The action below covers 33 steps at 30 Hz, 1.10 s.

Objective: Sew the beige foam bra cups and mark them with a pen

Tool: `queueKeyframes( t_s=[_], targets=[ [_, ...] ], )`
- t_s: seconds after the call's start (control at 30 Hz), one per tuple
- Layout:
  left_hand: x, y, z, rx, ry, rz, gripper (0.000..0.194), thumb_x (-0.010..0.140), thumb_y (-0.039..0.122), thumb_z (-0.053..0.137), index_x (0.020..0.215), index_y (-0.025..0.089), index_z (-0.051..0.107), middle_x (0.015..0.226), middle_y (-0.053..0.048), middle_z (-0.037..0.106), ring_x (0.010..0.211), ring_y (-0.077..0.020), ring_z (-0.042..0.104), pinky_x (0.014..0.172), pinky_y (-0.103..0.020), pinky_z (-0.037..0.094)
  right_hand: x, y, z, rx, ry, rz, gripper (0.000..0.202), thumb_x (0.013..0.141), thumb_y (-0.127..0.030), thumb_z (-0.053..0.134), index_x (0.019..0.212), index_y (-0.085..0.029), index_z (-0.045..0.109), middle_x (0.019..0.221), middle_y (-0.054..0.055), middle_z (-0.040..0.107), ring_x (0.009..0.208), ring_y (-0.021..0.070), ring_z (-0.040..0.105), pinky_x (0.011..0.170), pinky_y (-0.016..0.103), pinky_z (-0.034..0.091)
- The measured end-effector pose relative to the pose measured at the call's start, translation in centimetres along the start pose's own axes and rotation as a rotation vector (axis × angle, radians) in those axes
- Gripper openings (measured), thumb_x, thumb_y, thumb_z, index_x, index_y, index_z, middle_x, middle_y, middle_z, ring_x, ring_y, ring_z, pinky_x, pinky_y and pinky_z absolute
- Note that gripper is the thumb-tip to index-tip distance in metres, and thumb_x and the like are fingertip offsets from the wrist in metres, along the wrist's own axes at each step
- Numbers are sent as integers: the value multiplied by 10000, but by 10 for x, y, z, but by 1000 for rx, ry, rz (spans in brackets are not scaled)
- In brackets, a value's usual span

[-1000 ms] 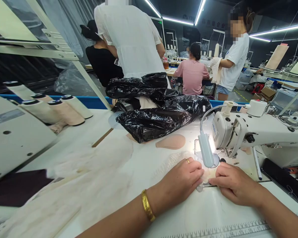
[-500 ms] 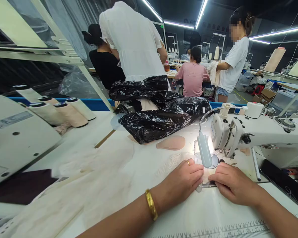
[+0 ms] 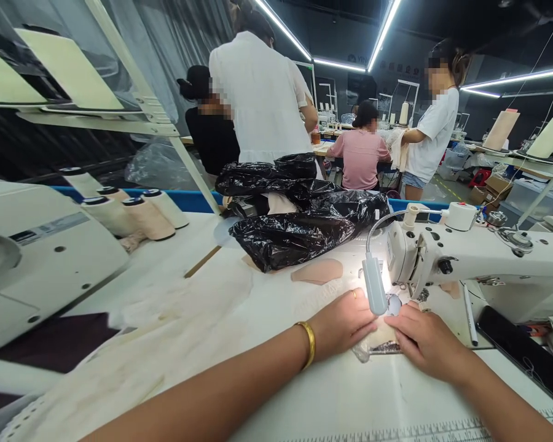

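Note:
Under the lit grey lamp (image 3: 375, 286), a pale fabric piece (image 3: 381, 334) lies at the needle area of the white sewing machine (image 3: 470, 252). My left hand (image 3: 343, 325), with a gold bracelet at the wrist, presses on the fabric's left side, fingers together. At the right side of the fabric is my right hand (image 3: 426, 341), fingers bent and close together, its fingertips on the cloth. The needle and presser foot are mostly hidden behind the lamp and hands. Sheer lace (image 3: 316, 301) spreads left of my left hand.
Black plastic bags (image 3: 295, 227) lie behind a beige oval piece (image 3: 317, 271). Thread cones (image 3: 150, 218) and a second machine (image 3: 41, 252) are at left. A pen (image 3: 470, 316) and a phone (image 3: 525, 350) lie at right. Several people are beyond the table.
The view has shifted and tilted up slightly. My left hand has turned a little at the fabric, and more of the pale cloth shows between my hands.

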<state>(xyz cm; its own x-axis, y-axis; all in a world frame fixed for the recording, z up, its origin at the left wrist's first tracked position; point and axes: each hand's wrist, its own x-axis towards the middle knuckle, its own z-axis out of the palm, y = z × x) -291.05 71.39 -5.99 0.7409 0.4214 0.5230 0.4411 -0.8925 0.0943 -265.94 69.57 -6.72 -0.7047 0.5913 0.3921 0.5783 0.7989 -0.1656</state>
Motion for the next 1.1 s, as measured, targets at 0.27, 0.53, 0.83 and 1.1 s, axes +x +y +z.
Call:
queueKeyframes(
  t_s=[0.27,0.53,0.83,1.1],
  targets=[
    [15,-10,-9,-72,-37,6,186,1017,217,475,939,194,642,977,-56,734,864,-214,652,834,-368,537,-1,6,6,-12,18,64,295,978,-125,437,1182,-253,606,807,21,566,708,200,522,561,288,345],
    [19,-21,-7,-82,5,102,201,1026,242,476,925,199,645,952,-47,739,820,-202,651,831,-346,534,-2,6,7,-43,0,67,285,984,-127,443,1170,-253,617,830,28,575,712,202,508,585,286,354],
    [19,-23,-5,-32,-8,100,246,1044,264,454,936,198,665,986,-64,748,891,-223,662,871,-368,533,-2,7,7,-47,-24,74,318,971,-108,436,1161,-255,644,838,38,581,786,219,526,609,296,355],
    [26,-31,-9,22,-69,74,196,988,167,495,885,193,660,922,-50,730,848,-218,633,913,-383,510,0,8,10,-29,36,101,287,983,-128,432,1126,-271,636,818,31,588,704,210,515,593,306,364]
  ],
)
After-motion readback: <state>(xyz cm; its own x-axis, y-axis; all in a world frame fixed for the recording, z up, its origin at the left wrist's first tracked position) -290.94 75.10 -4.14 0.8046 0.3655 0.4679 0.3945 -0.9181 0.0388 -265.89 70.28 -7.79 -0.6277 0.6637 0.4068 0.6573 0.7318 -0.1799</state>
